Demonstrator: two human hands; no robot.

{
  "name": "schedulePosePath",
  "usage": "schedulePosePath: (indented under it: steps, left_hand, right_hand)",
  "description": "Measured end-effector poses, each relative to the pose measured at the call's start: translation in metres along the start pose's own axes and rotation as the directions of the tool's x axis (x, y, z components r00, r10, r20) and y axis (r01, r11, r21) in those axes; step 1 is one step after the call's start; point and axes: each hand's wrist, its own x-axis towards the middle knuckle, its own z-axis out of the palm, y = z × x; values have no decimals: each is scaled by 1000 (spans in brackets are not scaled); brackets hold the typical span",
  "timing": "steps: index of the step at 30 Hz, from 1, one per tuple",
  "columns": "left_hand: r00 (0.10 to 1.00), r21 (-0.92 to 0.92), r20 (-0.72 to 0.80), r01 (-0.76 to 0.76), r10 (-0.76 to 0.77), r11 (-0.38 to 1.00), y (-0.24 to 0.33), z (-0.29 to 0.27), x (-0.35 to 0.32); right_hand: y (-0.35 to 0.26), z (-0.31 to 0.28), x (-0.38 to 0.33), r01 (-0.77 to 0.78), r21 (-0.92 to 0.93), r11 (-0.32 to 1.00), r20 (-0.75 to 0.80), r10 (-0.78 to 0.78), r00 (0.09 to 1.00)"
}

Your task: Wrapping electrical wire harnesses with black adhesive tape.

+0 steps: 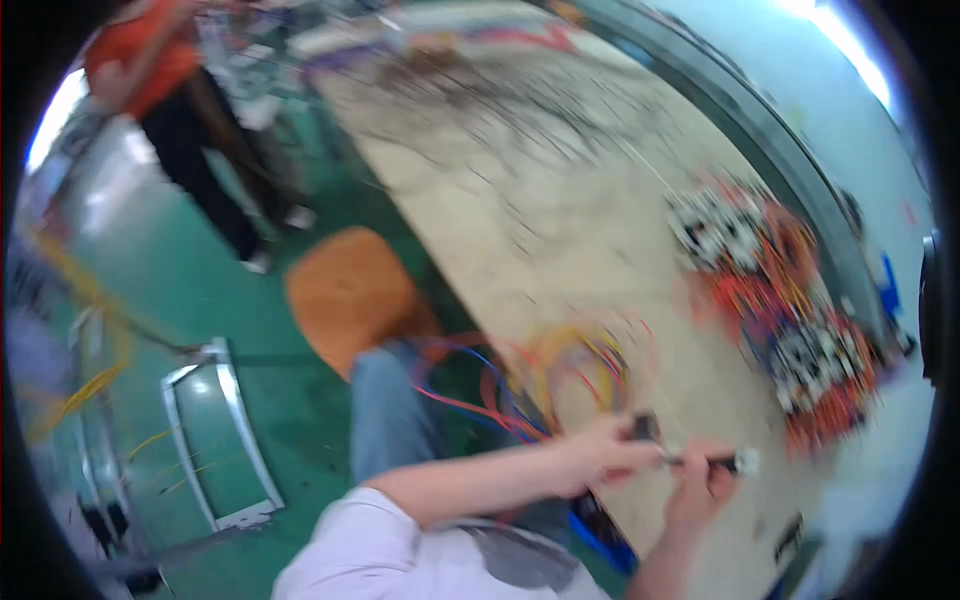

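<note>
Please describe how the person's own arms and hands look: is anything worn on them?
Both hands, the left hand and the right hand, are bare: no gloves show. Both forearms are uncovered too. The left arm comes out of a short light-coloured sleeve. The picture is too blurred to tell rings or a watch.

Long wood bench [560, 200] runs diag. from top centre to lower right, surface marked w/ dark scuffs. On its right edge, two clusters of white connectors [722, 232] w/ red/orange wires [800, 300], blurred. Orange stool [345, 290] just beside bench's left edge, on green floor [200, 300]. Metal frame [220, 430] lies flat on floor, lower left; yellow cable [90, 380] nearby, far left. Another person [170, 110] in orange top & dark trousers stands top left, well apart from bench. Pale wall [800, 110] at right. Blue item [888, 278] near right rim, too blurred to ID.
</note>
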Motion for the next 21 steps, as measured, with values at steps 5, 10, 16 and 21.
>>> schedulePosePath:
  steps: [5, 10, 16, 21]
  left_hand:
    - [993, -204, -57, -112, 103, 973, -5, 9, -4]
    - [904, 162, 162, -420, 396, 893, -12, 14, -13]
    - [915, 445, 75, -387, 397, 808, -21, 17, -9]
    - [912, 506, 104, -392, 397, 768, -12, 1, 1]
  right_hand:
    - [-1, -8, 2, -90, 110, 990, -268, 116, 956]
    - [-21, -34, 9, -150, -113, 982, -87, 140, 986]
    - [-31, -20, -4, -141, -133, 981, -97, 129, 987]
    - [-5, -10, -2, -87, -298, 951, 61, 110, 992]
